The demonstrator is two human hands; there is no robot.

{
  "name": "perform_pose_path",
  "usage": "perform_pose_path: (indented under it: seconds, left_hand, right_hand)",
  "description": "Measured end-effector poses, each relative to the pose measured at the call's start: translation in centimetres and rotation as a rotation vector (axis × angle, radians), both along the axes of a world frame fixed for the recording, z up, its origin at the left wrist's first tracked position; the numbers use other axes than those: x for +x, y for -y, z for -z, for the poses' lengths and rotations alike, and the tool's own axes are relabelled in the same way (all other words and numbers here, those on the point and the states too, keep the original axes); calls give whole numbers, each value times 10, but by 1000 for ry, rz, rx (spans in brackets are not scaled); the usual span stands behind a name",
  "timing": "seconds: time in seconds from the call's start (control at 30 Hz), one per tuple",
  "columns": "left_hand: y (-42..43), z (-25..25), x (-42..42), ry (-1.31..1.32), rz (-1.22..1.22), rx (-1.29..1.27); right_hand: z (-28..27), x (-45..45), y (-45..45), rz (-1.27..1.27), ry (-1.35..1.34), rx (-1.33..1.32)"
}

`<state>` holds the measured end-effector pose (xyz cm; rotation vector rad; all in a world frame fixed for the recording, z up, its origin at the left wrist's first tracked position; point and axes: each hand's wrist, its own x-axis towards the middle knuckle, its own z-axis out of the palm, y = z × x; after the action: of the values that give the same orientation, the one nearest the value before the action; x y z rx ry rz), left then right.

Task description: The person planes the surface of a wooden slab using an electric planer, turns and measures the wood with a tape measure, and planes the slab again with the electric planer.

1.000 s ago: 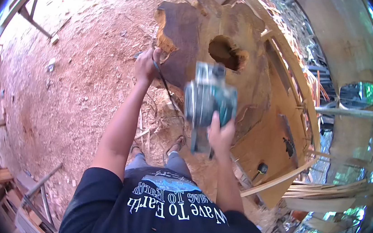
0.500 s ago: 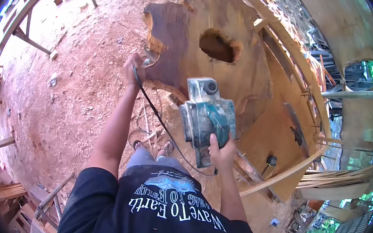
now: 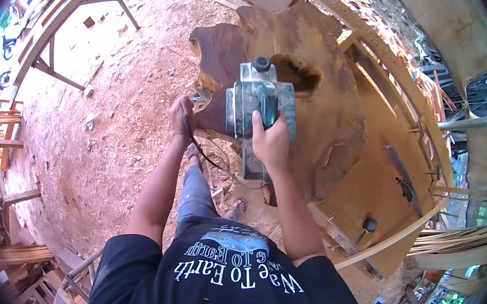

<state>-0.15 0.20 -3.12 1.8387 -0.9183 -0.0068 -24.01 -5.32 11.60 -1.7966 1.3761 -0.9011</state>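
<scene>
My right hand [image 3: 271, 142] is wrapped around the teal handle of a dusty electric planer [image 3: 239, 107]. The planer is over the near part of a large, irregular wooden slab [image 3: 223, 58]; whether its base touches the wood I cannot tell. A ragged hole [image 3: 307, 78] in the slab lies just beyond the tool, partly covered by it. At the slab's left edge, my left hand [image 3: 181, 119] is closed around the planer's black power cord [image 3: 210, 160], which hangs in a loop back toward the tool.
Wood shavings cover the ground [image 3: 121, 127]. Right of the slab are a brown board [image 3: 340, 192], a curved wooden rail [image 3: 389, 235] and a small black-and-yellow tool [image 3: 369, 224]. Wooden frames [image 3: 53, 43] stand at the left; thin strips [image 3: 460, 237] lie stacked at the right.
The planer has moved forward and left in my right hand, farther over the slab. One foot has stepped forward. My left hand still grips the cord, now slightly lower in view.
</scene>
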Motion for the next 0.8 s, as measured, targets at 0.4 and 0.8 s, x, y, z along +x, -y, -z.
perform_pose_path:
  seconds: [0.4, 0.8]
  left_hand:
    - [-7, 4, -5, -59, 29, -27]
    - [-8, -20, -7, -93, 119, 81]
  right_hand:
    - [26, 110, 161, 36, -126, -148]
    - [29, 175, 268, 82, -167, -76]
